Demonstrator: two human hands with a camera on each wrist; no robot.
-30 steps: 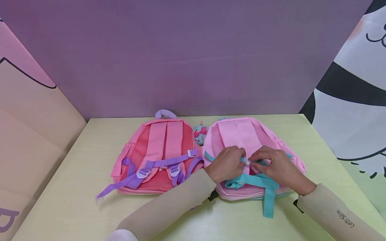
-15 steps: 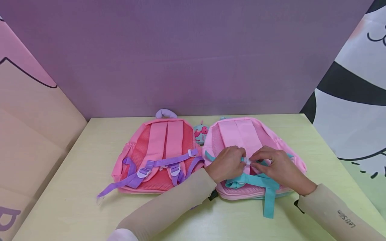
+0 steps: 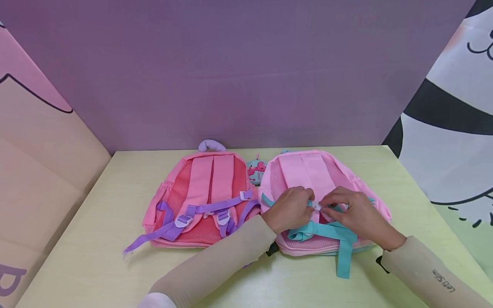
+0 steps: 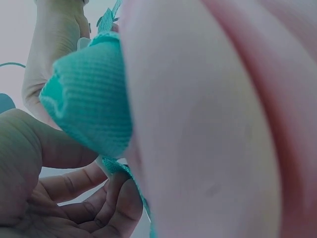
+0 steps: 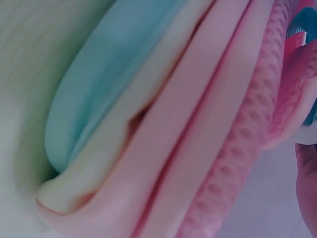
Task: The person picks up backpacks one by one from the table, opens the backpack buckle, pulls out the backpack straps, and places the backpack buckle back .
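Note:
A light-pink backpack (image 3: 304, 171) lies back panel up on the right of the table. Over its middle, both hands meet at a small white plastic buckle (image 3: 316, 205) on a thin teal strap. The left hand (image 3: 290, 208) pinches the buckle's left side, its fingers partly hiding the strap. From the right, the right hand (image 3: 358, 214) pinches the other side between thumb and fingertips. Below them, wide teal webbing (image 3: 331, 231) crosses the backpack, its end hanging over the lower edge. In the left wrist view, folded teal webbing (image 4: 94, 94) is close to the left hand (image 4: 64, 193).
Left of it lies a coral-pink backpack (image 3: 200, 192) with purple straps and a lilac handle (image 3: 212, 145). A round teal and pink piece (image 3: 256, 171) sits between the two backpacks. The pale table (image 3: 96, 222) ends at a purple panel (image 3: 246, 77) behind.

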